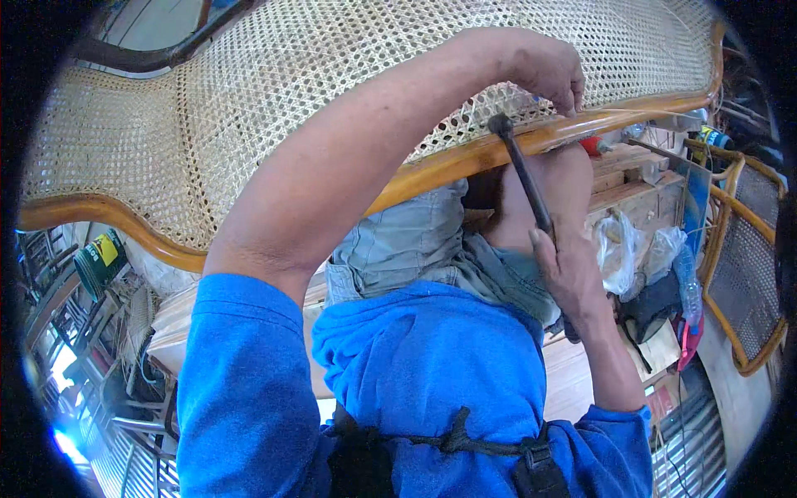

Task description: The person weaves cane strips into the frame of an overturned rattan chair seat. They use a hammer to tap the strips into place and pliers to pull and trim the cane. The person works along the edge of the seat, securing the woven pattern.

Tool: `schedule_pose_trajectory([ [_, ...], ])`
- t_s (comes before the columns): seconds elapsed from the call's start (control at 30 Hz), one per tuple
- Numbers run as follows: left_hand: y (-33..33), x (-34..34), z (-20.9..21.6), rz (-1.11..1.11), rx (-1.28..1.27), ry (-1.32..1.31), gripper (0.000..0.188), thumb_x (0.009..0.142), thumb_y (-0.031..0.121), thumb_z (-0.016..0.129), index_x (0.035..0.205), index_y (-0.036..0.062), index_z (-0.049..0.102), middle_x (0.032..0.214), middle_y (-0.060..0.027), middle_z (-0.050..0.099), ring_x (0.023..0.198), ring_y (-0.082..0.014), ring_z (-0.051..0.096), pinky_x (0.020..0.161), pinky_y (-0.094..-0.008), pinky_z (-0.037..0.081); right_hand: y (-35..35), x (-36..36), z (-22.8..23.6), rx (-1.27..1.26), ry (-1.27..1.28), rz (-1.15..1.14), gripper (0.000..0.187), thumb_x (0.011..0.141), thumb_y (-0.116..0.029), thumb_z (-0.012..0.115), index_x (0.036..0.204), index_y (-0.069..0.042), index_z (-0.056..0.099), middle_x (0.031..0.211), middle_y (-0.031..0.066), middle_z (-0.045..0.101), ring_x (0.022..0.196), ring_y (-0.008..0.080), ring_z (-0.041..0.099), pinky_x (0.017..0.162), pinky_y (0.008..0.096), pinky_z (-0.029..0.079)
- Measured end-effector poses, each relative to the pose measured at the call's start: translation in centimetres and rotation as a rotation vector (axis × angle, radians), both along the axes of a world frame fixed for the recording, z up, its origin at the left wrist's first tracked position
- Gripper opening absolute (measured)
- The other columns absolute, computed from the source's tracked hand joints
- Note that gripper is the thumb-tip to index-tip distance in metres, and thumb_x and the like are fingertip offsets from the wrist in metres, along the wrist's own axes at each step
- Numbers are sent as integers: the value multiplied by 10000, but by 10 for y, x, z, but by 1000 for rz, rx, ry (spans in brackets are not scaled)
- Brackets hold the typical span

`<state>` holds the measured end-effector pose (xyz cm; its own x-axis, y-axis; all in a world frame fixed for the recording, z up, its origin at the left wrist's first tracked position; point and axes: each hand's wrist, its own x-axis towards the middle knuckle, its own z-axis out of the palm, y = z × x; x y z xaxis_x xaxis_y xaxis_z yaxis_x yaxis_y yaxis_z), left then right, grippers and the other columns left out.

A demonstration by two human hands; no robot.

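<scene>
A long woven cane panel (pixel 332 75) in a varnished wooden frame (pixel 440 166) lies across my lap. My left hand (pixel 550 70) reaches over it to the near rim. Its fingers point down and are pinched together at the wood's inner edge; what is between them is hidden. From near those fingertips a thin pale strand (pixel 639 111) runs right along the rim. My right hand (pixel 569 270) is closed around the handle of a dark hammer (pixel 525 183). The hammer's head is up at the rim, left of my left fingertips.
A wooden bench (pixel 618 178) at the right holds clear plastic bags (pixel 618 249) and a plastic bottle (pixel 687 282). Another cane-panelled frame (pixel 747 257) leans at far right. A dark green can (pixel 101 261) stands among clutter at the left.
</scene>
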<state>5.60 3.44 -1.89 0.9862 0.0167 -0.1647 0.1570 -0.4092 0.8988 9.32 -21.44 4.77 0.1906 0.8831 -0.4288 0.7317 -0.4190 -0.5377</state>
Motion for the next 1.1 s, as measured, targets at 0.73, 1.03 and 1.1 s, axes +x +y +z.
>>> schedule_pose_trajectory([
  [0.73,-93,-179,22,1063,240,103,184,854,191,607,878,9,624,716,-66,589,627,-132,539,599,-271,438,-5,11,5,4,146,-149,217,833,-147,587,983,-9,513,622,112,482,538,224,483,530,349,407],
  [1.03,-101,-200,13,1546,53,28,196,900,198,586,904,6,626,648,62,469,598,-14,388,519,-186,339,-8,-1,-2,13,444,-293,202,885,-160,530,992,11,518,649,130,510,571,243,523,556,355,428],
  [1.1,-101,-201,10,1544,48,15,197,902,200,582,901,8,625,647,67,463,596,-11,379,513,-185,329,-4,-6,-4,-24,369,-282,214,893,-178,520,991,12,518,660,138,527,578,267,541,560,361,434],
])
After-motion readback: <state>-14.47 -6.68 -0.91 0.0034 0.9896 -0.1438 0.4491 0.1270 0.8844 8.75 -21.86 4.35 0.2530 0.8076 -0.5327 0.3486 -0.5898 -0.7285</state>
